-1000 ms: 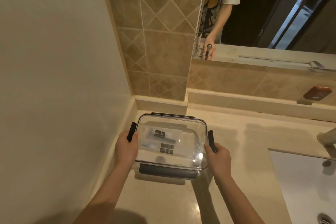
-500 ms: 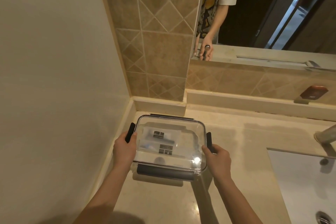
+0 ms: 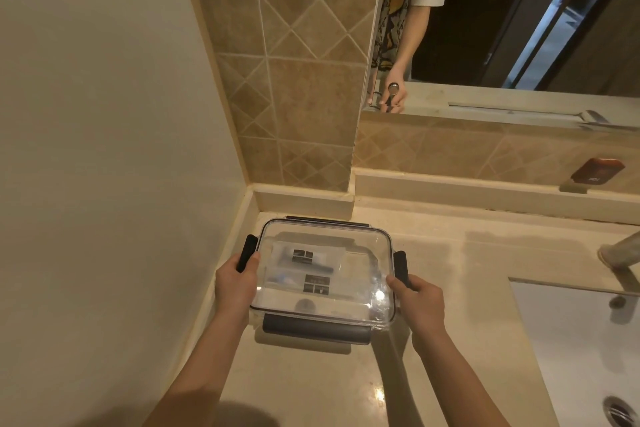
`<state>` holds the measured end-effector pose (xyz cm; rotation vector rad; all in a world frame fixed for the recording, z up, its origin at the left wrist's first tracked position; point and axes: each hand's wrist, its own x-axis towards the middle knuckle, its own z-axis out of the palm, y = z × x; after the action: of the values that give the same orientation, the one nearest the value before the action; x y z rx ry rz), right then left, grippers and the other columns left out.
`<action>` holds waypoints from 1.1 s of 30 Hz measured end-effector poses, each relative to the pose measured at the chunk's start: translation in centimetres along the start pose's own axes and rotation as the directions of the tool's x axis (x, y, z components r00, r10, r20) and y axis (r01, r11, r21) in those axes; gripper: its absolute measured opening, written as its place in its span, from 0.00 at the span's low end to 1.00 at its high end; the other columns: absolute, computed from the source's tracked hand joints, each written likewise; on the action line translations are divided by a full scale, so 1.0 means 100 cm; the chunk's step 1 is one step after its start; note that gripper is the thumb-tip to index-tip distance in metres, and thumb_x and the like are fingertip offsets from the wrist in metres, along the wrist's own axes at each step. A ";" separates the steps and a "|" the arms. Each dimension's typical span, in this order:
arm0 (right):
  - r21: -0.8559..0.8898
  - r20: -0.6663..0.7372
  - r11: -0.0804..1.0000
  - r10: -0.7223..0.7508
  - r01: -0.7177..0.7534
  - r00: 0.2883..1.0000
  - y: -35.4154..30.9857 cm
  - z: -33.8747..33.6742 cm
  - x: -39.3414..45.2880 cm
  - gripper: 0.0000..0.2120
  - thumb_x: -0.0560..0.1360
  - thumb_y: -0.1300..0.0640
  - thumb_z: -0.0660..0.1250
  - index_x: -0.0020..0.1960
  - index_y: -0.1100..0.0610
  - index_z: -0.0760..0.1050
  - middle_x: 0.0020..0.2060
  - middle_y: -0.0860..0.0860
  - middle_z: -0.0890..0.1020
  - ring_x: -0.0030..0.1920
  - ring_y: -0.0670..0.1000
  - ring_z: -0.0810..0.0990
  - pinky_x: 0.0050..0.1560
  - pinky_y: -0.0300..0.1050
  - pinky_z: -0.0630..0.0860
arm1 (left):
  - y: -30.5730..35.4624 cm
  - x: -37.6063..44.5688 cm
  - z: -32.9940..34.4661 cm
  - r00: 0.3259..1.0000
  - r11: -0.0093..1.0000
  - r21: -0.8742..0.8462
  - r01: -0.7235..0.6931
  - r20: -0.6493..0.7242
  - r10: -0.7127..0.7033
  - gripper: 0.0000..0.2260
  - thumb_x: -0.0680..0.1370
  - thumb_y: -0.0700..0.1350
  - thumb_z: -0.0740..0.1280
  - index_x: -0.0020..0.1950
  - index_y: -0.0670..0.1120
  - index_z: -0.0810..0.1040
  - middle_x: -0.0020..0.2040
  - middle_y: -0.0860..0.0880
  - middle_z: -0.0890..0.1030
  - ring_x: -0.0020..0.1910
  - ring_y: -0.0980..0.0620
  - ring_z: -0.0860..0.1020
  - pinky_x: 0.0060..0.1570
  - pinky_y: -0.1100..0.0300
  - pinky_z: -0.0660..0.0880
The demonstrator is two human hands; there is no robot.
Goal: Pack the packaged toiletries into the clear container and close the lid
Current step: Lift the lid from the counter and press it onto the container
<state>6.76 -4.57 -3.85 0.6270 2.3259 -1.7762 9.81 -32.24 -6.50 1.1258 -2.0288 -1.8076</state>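
A clear container point(image 3: 360, 302) with its clear lid on stands on the beige counter near the left corner. Through the lid I see two packaged toiletries point(image 3: 308, 269) in white wrappers with dark labels. Dark latch flaps sit on all sides: the near one point(image 3: 315, 329) lies flat, the left one point(image 3: 246, 252) and the right one point(image 3: 401, 262) stick up. My left hand point(image 3: 235, 284) grips the container's left side with the thumb by the left flap. My right hand point(image 3: 417, 302) holds the right side, fingers at the right flap.
The cream wall is close on the left, a tiled column and low ledge point(image 3: 304, 199) behind the container. A white sink point(image 3: 581, 340) with a faucet point(image 3: 620, 251) lies at the right. A mirror point(image 3: 502, 17) above reflects a person. A brown holder point(image 3: 595, 172) hangs on the tiles.
The hands stay on the container's two sides; my right hand has slid slightly forward along the right flap. The view has shifted a little.
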 end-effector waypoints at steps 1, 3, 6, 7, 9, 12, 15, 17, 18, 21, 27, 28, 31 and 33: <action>0.005 -0.001 1.000 0.008 -0.008 1.000 0.000 0.000 0.001 0.08 0.73 0.58 0.72 0.36 0.60 0.81 0.34 0.60 0.82 0.38 0.60 0.80 0.47 0.62 0.81 | 0.000 0.000 0.000 1.000 1.000 0.001 0.000 0.000 0.000 0.04 0.78 0.52 0.67 0.43 0.56 0.78 0.44 0.48 0.84 0.46 0.46 0.82 0.48 0.44 0.81; 0.016 -0.008 1.000 0.017 -0.017 1.000 0.002 0.000 0.002 0.10 0.73 0.58 0.72 0.38 0.65 0.81 0.37 0.66 0.82 0.38 0.61 0.78 0.48 0.67 0.79 | 0.000 -0.001 0.000 1.000 1.000 -0.001 0.000 -0.004 0.000 0.03 0.78 0.52 0.66 0.45 0.56 0.78 0.45 0.48 0.83 0.46 0.46 0.82 0.48 0.43 0.81; 0.043 -0.002 0.999 0.020 -0.020 1.000 0.005 -0.001 0.004 0.15 0.72 0.57 0.72 0.43 0.71 0.78 0.43 0.70 0.81 0.42 0.70 0.79 0.48 0.70 0.77 | -0.001 -0.002 0.000 1.000 1.000 0.012 -0.018 0.004 0.018 0.05 0.78 0.52 0.66 0.50 0.54 0.79 0.45 0.47 0.83 0.46 0.45 0.82 0.48 0.42 0.81; 0.051 0.002 0.998 0.020 -0.021 1.000 0.006 -0.001 0.005 0.16 0.72 0.56 0.72 0.44 0.71 0.78 0.43 0.71 0.81 0.44 0.71 0.78 0.49 0.70 0.77 | -0.001 -0.003 -0.001 0.999 0.999 0.034 -0.037 0.007 0.037 0.06 0.78 0.53 0.66 0.52 0.53 0.79 0.46 0.47 0.83 0.46 0.45 0.82 0.49 0.42 0.80; 0.080 0.005 0.997 0.022 -0.022 1.000 0.007 -0.001 0.005 0.14 0.74 0.55 0.70 0.40 0.67 0.80 0.39 0.68 0.82 0.38 0.66 0.79 0.50 0.67 0.78 | -0.001 -0.004 -0.002 0.993 0.987 0.110 -0.116 -0.008 0.118 0.09 0.79 0.52 0.65 0.57 0.51 0.78 0.48 0.49 0.83 0.49 0.46 0.81 0.51 0.43 0.79; 0.112 0.003 0.993 0.039 -0.039 0.999 0.012 -0.002 0.007 0.17 0.78 0.54 0.65 0.38 0.65 0.81 0.32 0.58 0.80 0.37 0.55 0.77 0.49 0.58 0.79 | -0.001 -0.009 -0.001 0.969 0.957 0.187 -0.220 -0.069 0.236 0.15 0.80 0.46 0.63 0.68 0.50 0.70 0.55 0.54 0.77 0.52 0.50 0.77 0.54 0.51 0.77; 0.141 0.003 0.989 0.045 -0.045 0.999 0.015 -0.001 0.008 0.14 0.79 0.55 0.63 0.43 0.63 0.81 0.37 0.57 0.81 0.40 0.55 0.78 0.49 0.56 0.79 | -0.002 -0.011 -0.003 0.948 0.930 0.239 -0.278 -0.087 0.306 0.15 0.80 0.42 0.62 0.66 0.53 0.68 0.56 0.53 0.76 0.51 0.52 0.77 0.51 0.54 0.76; 0.151 -0.028 0.988 0.040 -0.035 0.999 0.015 -0.001 0.006 0.10 0.79 0.57 0.62 0.53 0.60 0.81 0.46 0.57 0.83 0.47 0.57 0.81 0.54 0.58 0.79 | -0.003 -0.010 -0.004 0.929 0.896 0.303 -0.326 -0.076 0.363 0.13 0.80 0.40 0.61 0.64 0.51 0.72 0.58 0.50 0.76 0.53 0.51 0.76 0.52 0.57 0.73; 0.128 -0.047 0.992 0.021 -0.015 0.999 0.014 0.000 0.005 0.12 0.79 0.58 0.62 0.58 0.60 0.79 0.50 0.57 0.82 0.51 0.58 0.80 0.57 0.58 0.78 | -0.004 -0.010 -0.004 0.923 0.881 0.332 -0.336 -0.069 0.378 0.13 0.80 0.40 0.61 0.64 0.50 0.73 0.59 0.49 0.75 0.54 0.51 0.76 0.52 0.58 0.71; -0.017 -0.046 0.995 -0.096 0.095 0.994 0.012 0.005 0.001 0.13 0.80 0.57 0.58 0.57 0.61 0.79 0.47 0.55 0.82 0.50 0.58 0.80 0.49 0.48 0.77 | -0.003 -0.011 -0.001 0.938 0.884 0.353 -0.306 -0.047 0.343 0.15 0.81 0.44 0.60 0.68 0.46 0.72 0.61 0.48 0.75 0.57 0.50 0.75 0.54 0.59 0.69; -0.145 0.004 0.974 -0.177 0.176 0.984 0.008 0.013 -0.006 0.13 0.80 0.55 0.60 0.57 0.61 0.78 0.43 0.51 0.78 0.42 0.47 0.75 0.37 0.30 0.67 | -0.002 -0.015 0.008 0.955 0.895 0.351 -0.275 -0.012 0.298 0.14 0.83 0.45 0.57 0.65 0.44 0.75 0.52 0.47 0.80 0.47 0.52 0.75 0.45 0.59 0.68; -0.151 0.008 0.972 -0.180 0.179 0.984 0.008 0.012 -0.006 0.13 0.80 0.55 0.60 0.56 0.61 0.79 0.43 0.52 0.79 0.43 0.48 0.75 0.37 0.30 0.67 | -0.002 -0.015 0.008 0.954 0.895 0.350 -0.275 -0.018 0.300 0.14 0.83 0.45 0.56 0.64 0.43 0.75 0.51 0.48 0.80 0.46 0.52 0.75 0.45 0.59 0.68; -0.170 0.016 0.969 -0.182 0.182 0.983 0.008 0.011 -0.005 0.13 0.80 0.55 0.59 0.56 0.61 0.79 0.43 0.52 0.79 0.43 0.50 0.76 0.37 0.31 0.67 | -0.001 -0.016 0.008 0.950 0.889 0.362 -0.282 -0.023 0.311 0.13 0.83 0.44 0.56 0.61 0.44 0.77 0.46 0.51 0.79 0.42 0.53 0.75 0.41 0.60 0.69; -0.178 0.017 0.968 -0.178 0.178 0.984 0.008 0.012 -0.005 0.13 0.81 0.55 0.59 0.55 0.60 0.79 0.44 0.53 0.79 0.44 0.51 0.76 0.37 0.33 0.68 | -0.002 -0.015 0.008 0.951 0.882 0.383 -0.274 -0.027 0.307 0.12 0.83 0.45 0.56 0.57 0.44 0.78 0.42 0.51 0.79 0.37 0.57 0.75 0.34 0.62 0.68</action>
<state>7.39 -5.63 -4.76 0.4008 2.5766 -1.6061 10.45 -30.64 -6.35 0.8988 -2.4034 -1.2384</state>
